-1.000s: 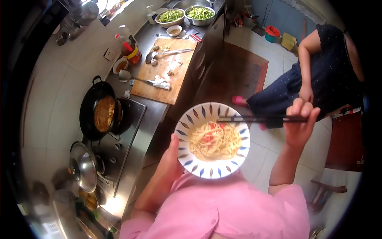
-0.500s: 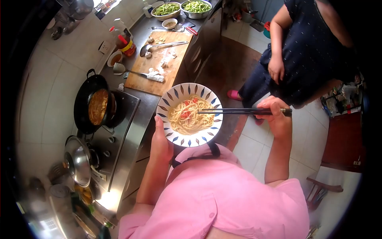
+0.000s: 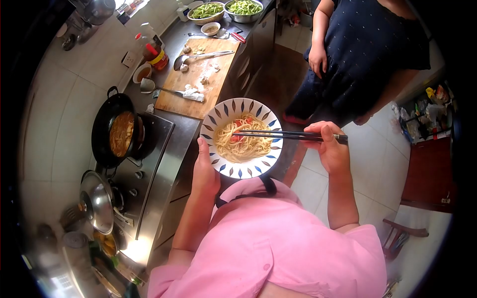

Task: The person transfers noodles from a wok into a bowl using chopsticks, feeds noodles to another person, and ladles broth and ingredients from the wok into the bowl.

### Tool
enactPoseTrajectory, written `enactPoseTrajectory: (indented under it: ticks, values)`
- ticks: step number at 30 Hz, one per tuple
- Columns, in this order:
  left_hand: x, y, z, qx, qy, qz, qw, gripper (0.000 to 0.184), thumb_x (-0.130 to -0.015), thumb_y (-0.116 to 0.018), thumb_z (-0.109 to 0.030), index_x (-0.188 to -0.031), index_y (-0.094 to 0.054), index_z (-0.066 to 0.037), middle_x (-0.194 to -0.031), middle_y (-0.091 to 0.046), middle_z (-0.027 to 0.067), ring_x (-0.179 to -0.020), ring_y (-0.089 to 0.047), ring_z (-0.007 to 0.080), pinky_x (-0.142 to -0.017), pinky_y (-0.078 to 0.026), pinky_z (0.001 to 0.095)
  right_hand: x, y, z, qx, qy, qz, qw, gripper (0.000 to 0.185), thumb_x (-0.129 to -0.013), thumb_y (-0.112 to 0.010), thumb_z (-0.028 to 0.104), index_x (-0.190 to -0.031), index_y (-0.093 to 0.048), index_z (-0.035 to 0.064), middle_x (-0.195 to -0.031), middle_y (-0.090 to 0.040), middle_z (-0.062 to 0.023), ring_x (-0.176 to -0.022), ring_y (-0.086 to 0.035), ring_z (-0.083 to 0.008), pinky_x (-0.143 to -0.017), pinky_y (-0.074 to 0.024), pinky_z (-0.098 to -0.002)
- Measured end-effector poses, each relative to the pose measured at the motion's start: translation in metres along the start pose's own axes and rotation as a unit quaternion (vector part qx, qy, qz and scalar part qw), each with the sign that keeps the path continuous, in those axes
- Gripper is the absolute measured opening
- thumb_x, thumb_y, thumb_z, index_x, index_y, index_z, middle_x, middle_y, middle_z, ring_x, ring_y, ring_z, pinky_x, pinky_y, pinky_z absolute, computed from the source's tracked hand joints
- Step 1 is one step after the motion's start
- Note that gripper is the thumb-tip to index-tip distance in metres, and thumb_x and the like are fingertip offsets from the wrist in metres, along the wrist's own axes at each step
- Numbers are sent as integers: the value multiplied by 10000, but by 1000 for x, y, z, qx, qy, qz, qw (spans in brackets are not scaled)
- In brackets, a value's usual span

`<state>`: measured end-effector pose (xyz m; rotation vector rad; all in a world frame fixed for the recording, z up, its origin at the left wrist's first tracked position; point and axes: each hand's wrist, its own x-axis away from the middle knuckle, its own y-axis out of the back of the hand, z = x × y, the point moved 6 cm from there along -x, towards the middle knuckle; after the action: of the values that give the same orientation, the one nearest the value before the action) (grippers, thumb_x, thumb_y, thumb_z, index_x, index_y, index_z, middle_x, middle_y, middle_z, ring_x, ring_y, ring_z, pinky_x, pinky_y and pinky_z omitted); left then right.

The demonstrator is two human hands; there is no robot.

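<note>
My left hand [image 3: 205, 171] holds the patterned bowl [image 3: 214, 162] by its near left side, the thumb up against the rim and the other fingers hidden beneath it, so I cannot tell how they are spread. The bowl is in front of my pink shirt [image 3: 278, 238], clear of the counter, with noodles [image 3: 248, 151] and red pieces [image 3: 236, 138] inside. In my right hand [image 3: 332, 149] I grip a pair of dark chopsticks [image 3: 293, 135], my fingers closed around their thick ends; the sticks lie nearly level across the bowl's right rim, close together, and their tips are at the noodles by the red pieces. To the left, a black wok [image 3: 113, 131] with food in it sits on the stove [image 3: 149, 164], and a shiny lid [image 3: 98, 201] is near it. Beyond the bowl, a wooden cutting board [image 3: 186, 99] on the counter [image 3: 171, 74] bears a metal ladle [image 3: 206, 55] and the white-covered end of another utensil [image 3: 193, 94]. Two bowls of green vegetables [image 3: 243, 8] stand side by side at the far end. A person in dark clothes [image 3: 362, 49] stands ahead of me on the right.
</note>
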<state>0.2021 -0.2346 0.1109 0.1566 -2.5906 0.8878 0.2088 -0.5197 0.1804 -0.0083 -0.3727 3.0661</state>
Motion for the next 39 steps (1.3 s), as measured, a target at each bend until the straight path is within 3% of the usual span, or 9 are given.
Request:
enactPoseTrajectory:
  ticks: [9, 26, 30, 33, 34, 37, 39]
  values:
    - [5, 3, -7, -4, 0, 4, 1000, 616, -942, -353, -493, -1329, -348, -14, -1285, -466, 118, -1158, -479, 218, -973, -388, 352, -6, -21, -26, -68, -37, -25, 997, 389, -892, -533, 368, -944, -592, -13, -922, -638, -137, -817, -657, -237, -729, -554, -326]
    - [-3, 19, -17, 29, 14, 10, 999, 611, -945, -344, -492, -1323, -355, -11, -1277, -475, 116, -1148, -489, 219, -963, -395, 346, -14, -38, 1, -157, 1, -23, 987, 372, -910, -496, 382, -933, -582, 20, -942, -643, -152, -829, -660, -244, -713, -567, -335]
    - [5, 27, -13, 17, 10, 13, 1000, 591, -953, -334, -477, -1320, -360, -14, -1277, -477, 116, -1148, -490, 222, -968, -392, 351, 4, -40, 24, -189, 80, -13, 979, 331, -919, -489, 364, -926, -583, 47, -948, -641, -158, -818, -661, -264, -701, -572, -355]
    - [3, 26, -15, 25, -9, 22, 999, 622, -940, -368, -492, -1283, -399, 27, -1208, -521, 109, -1060, -538, 185, -872, -450, 299, 9, -46, 49, -185, 151, 15, 971, 324, -921, -491, 353, -931, -580, 42, -970, -633, -162, -827, -658, -266, -705, -573, -355]
    - [7, 26, -14, 23, -2, 28, 999, 608, -945, -360, -484, -1294, -387, 13, -1230, -506, 112, -1089, -522, 198, -902, -433, 317, 17, -45, 55, -181, 183, 16, 966, 334, -925, -480, 353, -930, -569, 31, -957, -615, -173, -806, -652, -267, -706, -574, -352]
    - [9, 19, -24, 25, 24, 45, 998, 579, -953, -343, -467, -1316, -364, -16, -1274, -478, 119, -1148, -490, 226, -963, -400, 357, 31, -56, 88, -83, 288, 55, 952, 311, -912, -488, 362, -921, -564, 61, -984, -568, -143, -873, -628, -258, -719, -567, -335]
    - [12, 17, -28, 30, 38, 62, 997, 576, -954, -344, -466, -1315, -366, -18, -1272, -479, 121, -1149, -490, 232, -962, -402, 364, 47, -60, 106, -15, 345, 53, 937, 335, -888, -517, 400, -902, -527, 66, -944, -540, -139, -827, -601, -270, -712, -543, -339]
